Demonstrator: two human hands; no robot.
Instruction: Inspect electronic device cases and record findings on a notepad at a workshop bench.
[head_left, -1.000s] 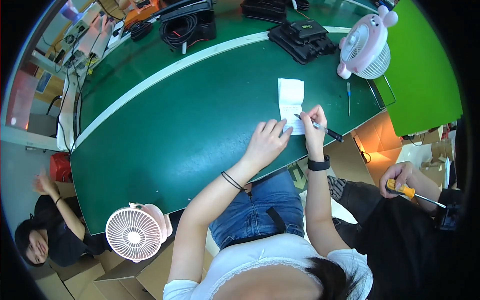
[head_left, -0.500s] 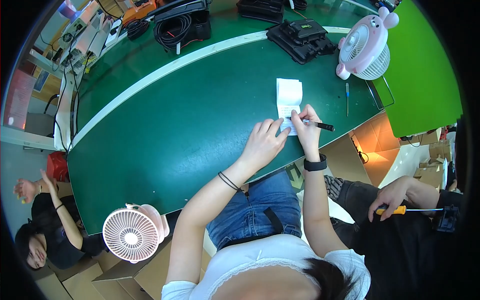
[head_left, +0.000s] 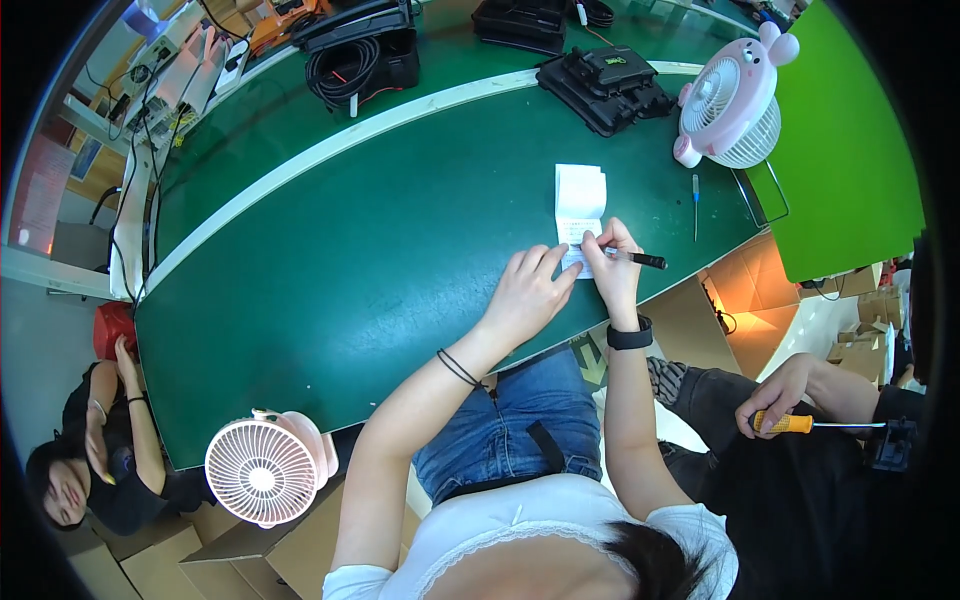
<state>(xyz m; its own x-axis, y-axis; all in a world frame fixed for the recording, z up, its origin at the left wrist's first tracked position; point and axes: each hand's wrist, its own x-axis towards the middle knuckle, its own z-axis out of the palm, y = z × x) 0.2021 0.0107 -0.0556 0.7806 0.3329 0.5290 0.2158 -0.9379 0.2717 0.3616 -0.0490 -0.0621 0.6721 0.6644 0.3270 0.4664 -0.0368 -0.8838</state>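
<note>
A small white notepad [head_left: 581,192] lies on the green table [head_left: 400,240], its top sheet folded back and handwriting on the lower page. My right hand [head_left: 615,262] is closed around a black pen [head_left: 643,260], its tip end at the page and hidden by the fingers. Beside it, my left hand [head_left: 527,288] rests spread, with its fingertips on the pad's left edge and lower part.
A pink fan [head_left: 725,105] and a thin blue-handled screwdriver [head_left: 695,205] are at the right. Black cases [head_left: 605,85] sit at the back. A white fan [head_left: 262,470] is at the near left edge. A co-worker's hand [head_left: 780,400] at right holds a yellow-handled screwdriver [head_left: 785,423].
My hands stay at the notepad, the pen shifted only slightly. At the far left, another person's raised hands have come down and closer to the table edge.
</note>
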